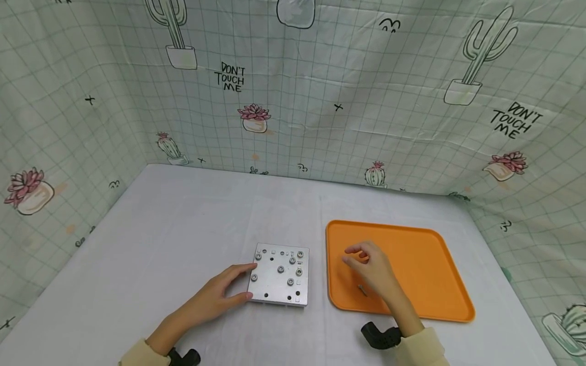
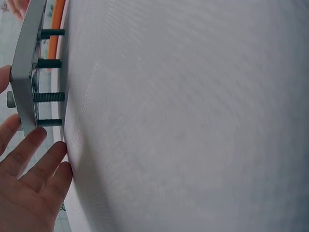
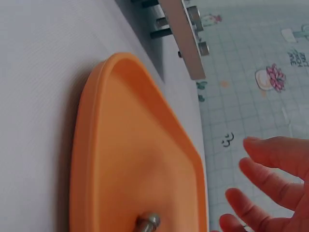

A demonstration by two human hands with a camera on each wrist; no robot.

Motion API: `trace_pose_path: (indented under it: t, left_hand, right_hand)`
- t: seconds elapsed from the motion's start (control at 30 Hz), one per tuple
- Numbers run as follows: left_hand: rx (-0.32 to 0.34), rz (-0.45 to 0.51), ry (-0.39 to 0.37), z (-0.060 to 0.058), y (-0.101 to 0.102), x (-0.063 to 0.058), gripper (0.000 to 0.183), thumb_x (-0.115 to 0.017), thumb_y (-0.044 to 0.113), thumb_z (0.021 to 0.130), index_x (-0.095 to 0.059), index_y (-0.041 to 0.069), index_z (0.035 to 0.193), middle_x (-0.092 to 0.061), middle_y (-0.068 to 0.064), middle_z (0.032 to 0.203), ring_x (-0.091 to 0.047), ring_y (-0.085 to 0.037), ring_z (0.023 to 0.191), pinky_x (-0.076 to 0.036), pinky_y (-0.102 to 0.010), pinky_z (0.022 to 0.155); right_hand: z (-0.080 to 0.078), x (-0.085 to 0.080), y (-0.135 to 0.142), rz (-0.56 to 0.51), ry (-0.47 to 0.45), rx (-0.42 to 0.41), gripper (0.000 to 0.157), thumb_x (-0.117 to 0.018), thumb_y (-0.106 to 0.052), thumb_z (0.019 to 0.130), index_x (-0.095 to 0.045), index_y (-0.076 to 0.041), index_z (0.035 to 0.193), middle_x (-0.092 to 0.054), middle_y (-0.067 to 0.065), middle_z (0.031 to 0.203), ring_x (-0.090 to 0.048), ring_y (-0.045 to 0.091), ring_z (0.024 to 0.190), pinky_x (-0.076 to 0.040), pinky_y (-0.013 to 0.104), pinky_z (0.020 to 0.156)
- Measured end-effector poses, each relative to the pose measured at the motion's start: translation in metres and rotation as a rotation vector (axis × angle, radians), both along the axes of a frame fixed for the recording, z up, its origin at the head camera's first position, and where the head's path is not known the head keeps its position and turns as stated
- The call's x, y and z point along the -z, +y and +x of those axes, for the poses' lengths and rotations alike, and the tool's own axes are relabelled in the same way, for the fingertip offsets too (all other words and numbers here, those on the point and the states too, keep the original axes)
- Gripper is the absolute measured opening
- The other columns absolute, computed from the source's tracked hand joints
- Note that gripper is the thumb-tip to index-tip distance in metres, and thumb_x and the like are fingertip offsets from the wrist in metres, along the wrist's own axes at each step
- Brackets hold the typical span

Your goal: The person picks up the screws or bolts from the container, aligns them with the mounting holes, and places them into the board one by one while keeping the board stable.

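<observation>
A square silver metal plate (image 1: 272, 287), studded with several socket-head screws (image 1: 281, 269), is raised off the white table on threaded shanks (image 2: 49, 97) that show below it in the left wrist view. My left hand (image 1: 217, 292) touches the plate's left edge, thumb and fingers apart and fairly straight. Over the orange tray (image 1: 426, 269) hovers my right hand (image 1: 375, 269), its fingers bent a little and spread, with no held thing visible. Beneath that hand, a small screw (image 1: 362, 290) lies in the tray; its head (image 3: 153, 220) shows in the right wrist view.
The tray has a raised rim (image 1: 393, 223) and stands right of the plate. White cloth covers the table (image 1: 197, 213). A patterned curtain (image 1: 302, 127) with cactus drawings hangs behind and at both sides. Black wrist mounts (image 1: 381, 336) sit by the sleeves.
</observation>
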State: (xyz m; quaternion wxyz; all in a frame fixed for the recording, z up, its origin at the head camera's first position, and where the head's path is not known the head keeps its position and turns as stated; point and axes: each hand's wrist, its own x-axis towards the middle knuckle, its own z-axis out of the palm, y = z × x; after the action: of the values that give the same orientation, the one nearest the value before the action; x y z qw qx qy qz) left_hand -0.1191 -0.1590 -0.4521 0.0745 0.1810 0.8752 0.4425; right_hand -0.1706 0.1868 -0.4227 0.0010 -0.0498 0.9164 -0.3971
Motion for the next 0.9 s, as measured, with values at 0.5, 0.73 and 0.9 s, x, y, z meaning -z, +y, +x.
trace_pose_path:
  t: [0.5, 0.73, 0.9]
  left_hand:
    - [0.015, 0.001, -0.003, 0.000, 0.000, -0.003, 0.055, -0.064, 0.039, 0.087, -0.046, 0.023, 0.136, -0.049, 0.000, 0.138, -0.040, -0.027, 0.133, -0.033, -0.050, 0.107]
    - [0.014, -0.004, -0.011, 0.000, 0.001, -0.003, 0.056, -0.064, 0.039, 0.086, -0.046, 0.022, 0.136, -0.049, -0.002, 0.138, -0.040, -0.028, 0.133, -0.033, -0.051, 0.107]
    - [0.013, -0.009, -0.006, 0.000, 0.001, -0.004, 0.056, -0.064, 0.039, 0.086, -0.046, 0.022, 0.136, -0.049, -0.001, 0.138, -0.040, -0.028, 0.133, -0.033, -0.051, 0.107]
  right_hand:
    - [0.023, 0.007, 0.020, 0.203, -0.084, 0.054, 0.015, -0.072, -0.020, 0.081, -0.067, -0.006, 0.084, -0.059, 0.009, 0.092, -0.050, 0.026, 0.092, -0.041, 0.034, 0.076]
    - [0.031, 0.010, 0.022, 0.261, -0.123, 0.072, 0.016, -0.075, -0.022, 0.077, -0.067, -0.009, 0.078, -0.060, 0.009, 0.092, -0.049, 0.028, 0.093, -0.041, 0.038, 0.075]
    - [0.032, 0.012, 0.023, 0.285, -0.114, 0.070, 0.015, -0.076, -0.020, 0.076, -0.066, -0.010, 0.076, -0.059, 0.007, 0.089, -0.048, 0.026, 0.087, -0.039, 0.034, 0.071]
